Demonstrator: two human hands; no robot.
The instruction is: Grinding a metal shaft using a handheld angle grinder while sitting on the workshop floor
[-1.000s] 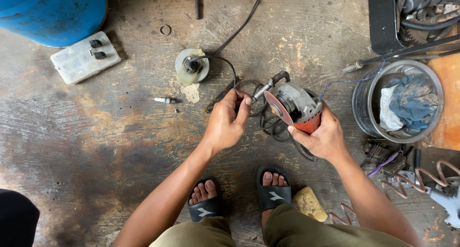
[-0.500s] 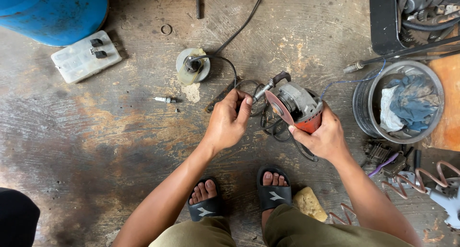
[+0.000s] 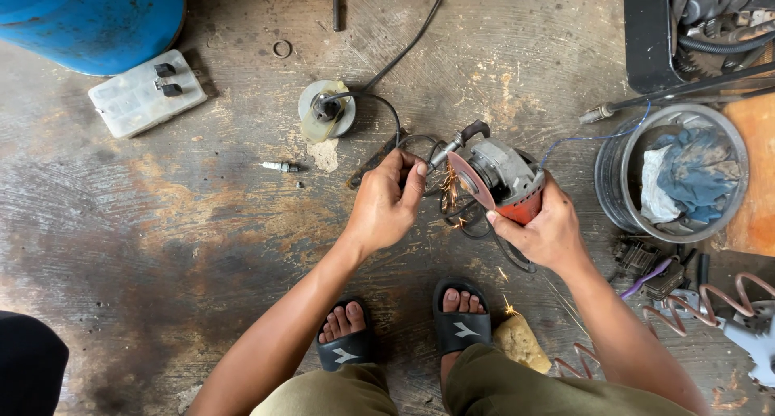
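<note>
Head view, looking straight down: angle grinder [image 3: 504, 178] low over the stained concrete floor [image 3: 161, 246], just beyond the feet and slightly right of centre. Long axis running from the orange rear housing under the right hand [image 3: 549, 230] up and left toward the grey gear head, with a black side handle poking out at the top. Grinding disc [image 3: 472, 182] seen nearly edge-on, facing left toward the left hand [image 3: 386, 206]. Small metal piece [image 3: 432, 159] pinched between thumb and fingertips of that hand, its free end brought against the disc from the left; exact shape too small to tell. Sparks [image 3: 450, 194] falling from the contact point, a few more scattered lower near the right foot. Right hand wrapped tight round the orange body, fingers curled under it, so the nearer hand to the tool; left hand closed in a pinch, just beside the disc but not touching the housing. Black power cord [image 3: 404, 53] looping beneath the grinder and leading away to the top edge. Farther out: round socket reel [image 3: 327, 109] above the left hand, spark plug [image 3: 278, 167] to its left, translucent plastic box [image 3: 145, 93] and blue drum [image 3: 97, 16] at upper left, bucket of rags [image 3: 674, 174] at right, black sandals [image 3: 404, 339] below, yellowish stone [image 3: 521, 342] by the right foot.
</note>
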